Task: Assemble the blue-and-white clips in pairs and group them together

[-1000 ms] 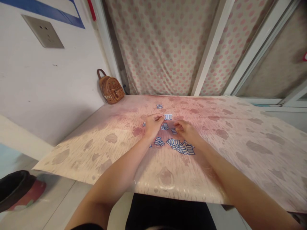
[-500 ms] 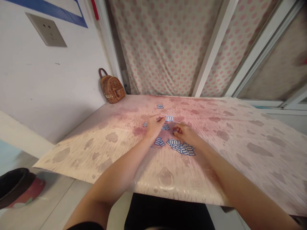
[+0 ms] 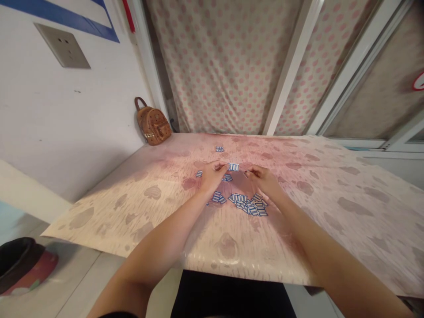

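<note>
My left hand (image 3: 213, 174) is closed, thumb and fingers pinching the left end of a short row of small white pieces with blue edges (image 3: 233, 167). To its right, my right hand (image 3: 261, 177) pinches one small piece (image 3: 247, 173), seen nearly edge-on. Below both hands lies a loose heap of white-and-blue pieces (image 3: 248, 205), with a smaller cluster (image 3: 218, 197) to its left. Another few pieces (image 3: 227, 178) show beside my left hand, partly covered by it. The markings on the pieces are too small to read.
A patterned cloth covers the table (image 3: 228, 245). Farther back on it sits a small group of pieces (image 3: 219, 149), and more pieces (image 3: 199, 173) lie left of my left hand. A brown mini backpack (image 3: 154, 126) leans at the wall. A pot-like container (image 3: 26, 265) stands lower left.
My right hand has lifted away from near the heap and turned, and the small piece in its fingertips now shows. My left hand still holds the row in nearly the same place.
</note>
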Action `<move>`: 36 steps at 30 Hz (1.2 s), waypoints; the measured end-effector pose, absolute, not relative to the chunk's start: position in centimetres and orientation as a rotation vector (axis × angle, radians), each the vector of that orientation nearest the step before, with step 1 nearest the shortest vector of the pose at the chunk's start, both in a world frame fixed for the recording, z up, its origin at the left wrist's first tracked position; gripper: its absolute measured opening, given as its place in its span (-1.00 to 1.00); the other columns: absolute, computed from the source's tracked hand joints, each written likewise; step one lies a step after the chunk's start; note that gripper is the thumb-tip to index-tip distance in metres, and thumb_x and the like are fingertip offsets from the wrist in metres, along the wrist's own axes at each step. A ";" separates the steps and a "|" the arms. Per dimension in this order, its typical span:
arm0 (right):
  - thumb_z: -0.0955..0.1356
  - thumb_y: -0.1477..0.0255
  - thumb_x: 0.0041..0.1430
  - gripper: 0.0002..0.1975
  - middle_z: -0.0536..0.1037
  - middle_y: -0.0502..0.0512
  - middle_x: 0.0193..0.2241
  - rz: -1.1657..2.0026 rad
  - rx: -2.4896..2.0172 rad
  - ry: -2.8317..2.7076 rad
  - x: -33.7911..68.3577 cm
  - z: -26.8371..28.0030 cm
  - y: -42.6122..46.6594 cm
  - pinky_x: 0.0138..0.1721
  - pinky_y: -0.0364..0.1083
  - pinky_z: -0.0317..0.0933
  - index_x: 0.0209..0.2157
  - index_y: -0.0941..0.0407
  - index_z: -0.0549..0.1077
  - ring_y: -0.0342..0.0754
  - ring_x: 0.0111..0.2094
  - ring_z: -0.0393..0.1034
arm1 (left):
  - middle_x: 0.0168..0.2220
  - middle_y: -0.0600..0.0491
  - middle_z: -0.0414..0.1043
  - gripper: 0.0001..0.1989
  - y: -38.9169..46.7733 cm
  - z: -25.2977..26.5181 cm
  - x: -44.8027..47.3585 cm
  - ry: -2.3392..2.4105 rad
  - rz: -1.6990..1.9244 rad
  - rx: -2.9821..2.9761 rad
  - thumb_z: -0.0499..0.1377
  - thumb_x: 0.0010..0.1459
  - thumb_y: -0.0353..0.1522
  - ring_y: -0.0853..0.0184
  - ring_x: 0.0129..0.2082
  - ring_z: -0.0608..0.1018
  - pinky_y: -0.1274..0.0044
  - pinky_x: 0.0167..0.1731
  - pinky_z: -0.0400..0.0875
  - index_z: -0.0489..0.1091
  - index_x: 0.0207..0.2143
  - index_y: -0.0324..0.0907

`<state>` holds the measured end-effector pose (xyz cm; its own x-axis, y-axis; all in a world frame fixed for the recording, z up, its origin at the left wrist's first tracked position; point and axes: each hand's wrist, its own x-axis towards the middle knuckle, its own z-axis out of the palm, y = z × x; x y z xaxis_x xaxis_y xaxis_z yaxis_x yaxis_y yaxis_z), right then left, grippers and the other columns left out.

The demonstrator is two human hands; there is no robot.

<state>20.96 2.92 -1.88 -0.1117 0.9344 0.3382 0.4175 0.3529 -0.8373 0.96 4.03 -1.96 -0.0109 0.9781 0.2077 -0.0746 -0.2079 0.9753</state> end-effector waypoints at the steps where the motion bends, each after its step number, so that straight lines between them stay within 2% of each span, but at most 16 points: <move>1: 0.36 0.23 0.04 -0.78 0.53 0.03 -0.47 0.746 -1.182 -1.646 21.1 -1.7 2.9 -0.32 -0.06 0.19 -0.44 0.09 0.50 -0.04 -0.40 0.37 | -0.39 0.02 0.59 -0.86 3.9 -1.9 1.0 1.051 1.378 1.306 0.28 0.13 -0.31 0.33 -0.39 0.63 0.62 -0.48 0.39 0.53 -0.35 -0.23; 3: 0.39 0.20 0.02 -0.76 0.56 0.05 -0.42 0.825 -1.145 -1.538 21.4 -1.3 2.9 -0.28 -0.06 0.20 -0.44 0.09 0.54 -0.04 -0.36 0.38 | -0.37 0.01 0.60 -0.83 3.5 -1.7 1.0 1.031 1.332 1.332 0.30 0.13 -0.28 0.33 -0.38 0.63 0.62 -0.46 0.41 0.54 -0.32 -0.22; 8: 0.45 0.17 -0.03 -0.73 0.56 0.03 -0.43 0.988 -1.076 -1.401 21.5 -1.1 2.8 -0.31 -0.08 0.21 -0.40 0.09 0.56 -0.09 -0.41 0.34 | -0.35 0.00 0.60 -0.77 2.7 -1.2 1.3 0.911 1.221 1.545 0.33 0.10 -0.23 0.36 -0.39 0.57 0.59 -0.39 0.42 0.59 -0.30 -0.23; 13: 0.49 0.16 -0.08 -0.70 0.56 0.02 -0.41 1.005 -1.016 -1.317 21.1 -1.5 3.0 -0.26 -0.04 0.32 -0.42 0.06 0.44 -0.07 -0.40 0.42 | -0.26 -0.04 0.61 -0.83 2.2 -0.6 1.8 0.726 1.249 1.828 0.32 0.14 -0.27 0.32 -0.25 0.59 0.52 -0.20 0.44 0.60 -0.35 -0.20; 17: 0.47 0.26 -0.04 -0.75 0.55 -0.02 -0.42 0.999 -0.977 -1.335 21.0 -1.3 2.7 -0.21 -0.02 0.35 -0.37 0.04 0.39 -0.07 -0.38 0.46 | -0.18 -0.05 0.60 -0.90 1.8 -0.3 1.9 0.709 1.300 1.964 0.31 0.17 -0.33 0.29 -0.14 0.59 0.46 -0.10 0.45 0.60 -0.34 -0.18; 22: 0.46 0.30 0.00 -0.73 0.55 -0.05 -0.40 0.976 -0.939 -1.378 20.7 -0.8 2.4 -0.17 0.00 0.39 -0.23 0.00 0.42 -0.06 -0.33 0.46 | -0.09 -0.05 0.56 -0.96 1.5 -0.1 1.9 0.777 1.308 2.071 0.32 0.15 -0.39 0.29 -0.07 0.58 0.44 -0.08 0.47 0.60 -0.32 -0.13; 29: 0.46 0.29 0.00 -0.76 0.56 -0.05 -0.42 0.944 -0.954 -1.394 20.7 -1.0 2.5 -0.18 0.00 0.40 -0.30 0.01 0.40 -0.06 -0.36 0.47 | -0.04 -0.06 0.54 -0.94 1.4 -0.2 2.0 0.800 1.263 2.098 0.31 0.16 -0.41 0.27 -0.02 0.57 0.43 -0.07 0.52 0.61 -0.30 -0.13; 36: 0.43 0.31 0.02 -0.80 0.51 -0.06 -0.46 0.902 -0.966 -1.422 20.7 -1.0 2.5 -0.24 -0.04 0.34 -0.39 0.03 0.33 -0.07 -0.37 0.47 | -0.02 -0.08 0.51 -0.95 1.7 -0.6 2.2 0.756 1.266 2.119 0.31 0.15 -0.41 0.27 -0.04 0.57 0.49 -0.16 0.53 0.60 -0.33 -0.15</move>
